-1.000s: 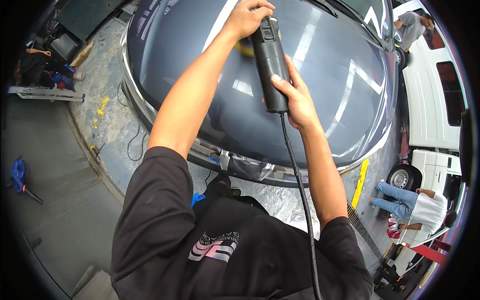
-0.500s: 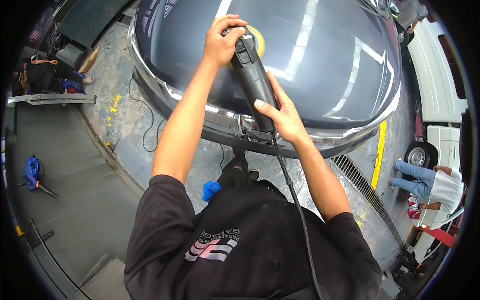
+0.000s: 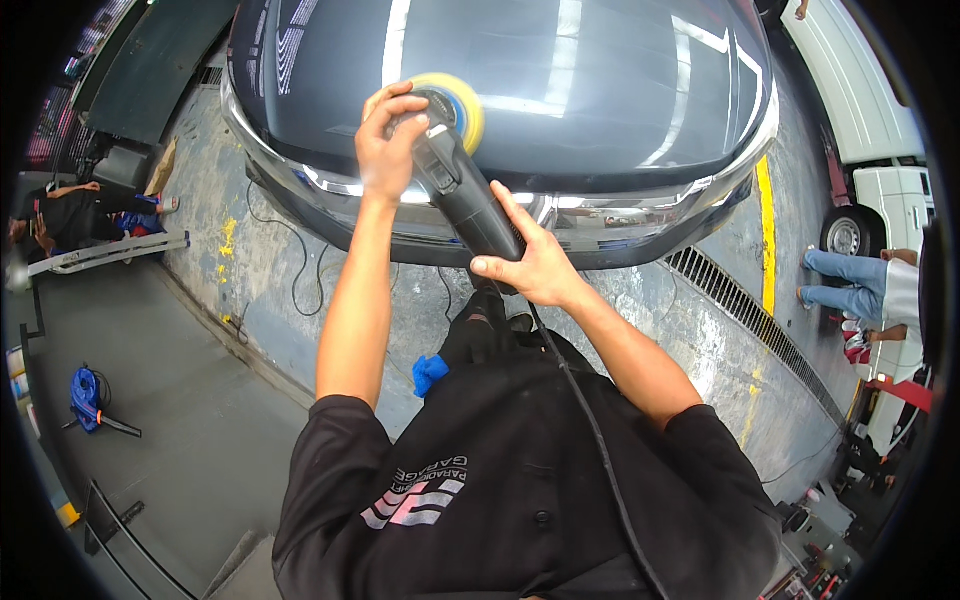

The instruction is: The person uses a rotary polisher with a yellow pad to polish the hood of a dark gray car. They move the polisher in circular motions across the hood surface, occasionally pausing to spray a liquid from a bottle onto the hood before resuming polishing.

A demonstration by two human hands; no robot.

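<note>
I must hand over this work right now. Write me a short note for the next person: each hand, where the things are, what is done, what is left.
Left hand: closed over the head of the black polisher.
Right hand: gripping the polisher's rear handle; its black cord runs down past the body.
Yellow pad: flat on the dark car hood, near the front edge, left of centre.
Done: cannot tell; the hood shines all over and no polished zone stands out.
Left: cannot judge from this view. A blue cloth lies on the floor by the feet.

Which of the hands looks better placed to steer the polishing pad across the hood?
The left hand: it grips the polisher head right over the yellow pad, while the right hand holds the rear handle.
</note>
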